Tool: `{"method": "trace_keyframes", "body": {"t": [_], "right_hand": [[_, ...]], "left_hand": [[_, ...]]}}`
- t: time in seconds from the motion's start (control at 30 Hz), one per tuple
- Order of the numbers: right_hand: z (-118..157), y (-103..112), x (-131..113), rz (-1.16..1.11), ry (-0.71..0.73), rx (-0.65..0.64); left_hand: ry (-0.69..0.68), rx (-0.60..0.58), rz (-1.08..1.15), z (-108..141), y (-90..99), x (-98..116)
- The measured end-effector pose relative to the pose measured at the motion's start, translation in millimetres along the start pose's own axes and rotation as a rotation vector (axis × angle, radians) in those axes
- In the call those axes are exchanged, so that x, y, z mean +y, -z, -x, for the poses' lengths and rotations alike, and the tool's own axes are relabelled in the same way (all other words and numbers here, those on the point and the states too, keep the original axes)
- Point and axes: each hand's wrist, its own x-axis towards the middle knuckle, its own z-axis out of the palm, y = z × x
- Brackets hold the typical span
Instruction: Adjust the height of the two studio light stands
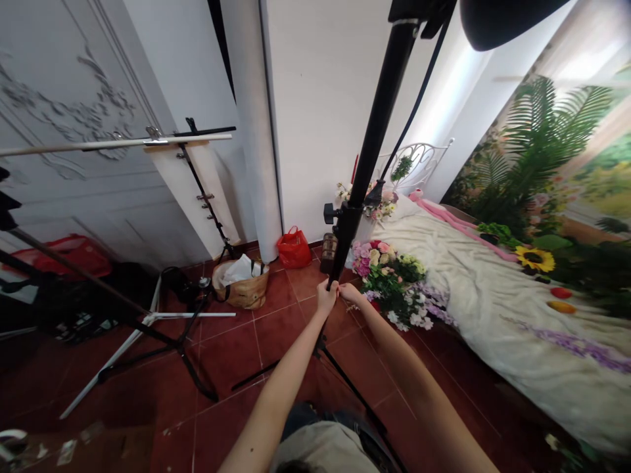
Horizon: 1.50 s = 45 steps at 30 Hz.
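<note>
A black light stand (367,151) rises, tilted in view, in front of me, with a dark lamp head (497,20) at its top and a cable (419,98) hanging beside the pole. My left hand (326,297) is closed round the lower part of the pole. On the pole's right side, my right hand (350,293) has its fingers pinched against the stand; the exact part between them is too small to make out. Above both hands a black locking knob (330,213) sticks out from the pole's collar. The stand's legs (345,378) spread over the floor below my arms.
Artificial flowers (382,269) lie at the right beside a bed with a cream blanket (458,276). A red bag (294,248) and a woven basket (244,289) stand by the wall. Another black tripod stand (182,351) and a white one (152,322) occupy the left floor.
</note>
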Motion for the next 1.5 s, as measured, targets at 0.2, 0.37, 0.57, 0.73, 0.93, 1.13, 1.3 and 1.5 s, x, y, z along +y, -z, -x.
{"method": "trace_keyframes", "body": {"t": [0.2,0.37,0.57,0.73,0.93,1.13,1.3,1.5], "right_hand": [[13.8,-21.8,13.1,-0.046,0.131,0.193],[22.6,-27.9,19.5,-0.006,0.174,0.380],[11.8,1.7,11.6,0.073,-0.119,0.100],[2.3,8.6,0.5,-0.024,-0.245,-0.109],[12.0,10.8,-0.3,-0.213,-0.099,-0.055],[23.3,70.6,-38.6,-0.737,0.450,0.158],[55.9,128.6,-126.3,-0.744,0.790,0.147],[86.9,134.1,-197.1,-0.500,0.752,0.404]], "left_hand": [[-0.038,0.108,-0.065,-5.6,-5.2,-16.1],[-0.051,0.120,-0.109,-5.8,-6.9,-18.1],[-0.059,0.162,-0.105,-5.8,-9.2,-12.5],[-0.053,0.188,-0.142,-6.5,-10.8,-9.6],[-0.042,0.206,-0.150,-7.6,-10.7,-13.1],[-0.021,0.197,-0.117,-5.9,-11.7,-12.9],[-0.030,0.184,-0.113,-5.2,-12.3,-12.0],[-0.008,0.179,-0.151,-1.5,-10.2,-10.9]]}}
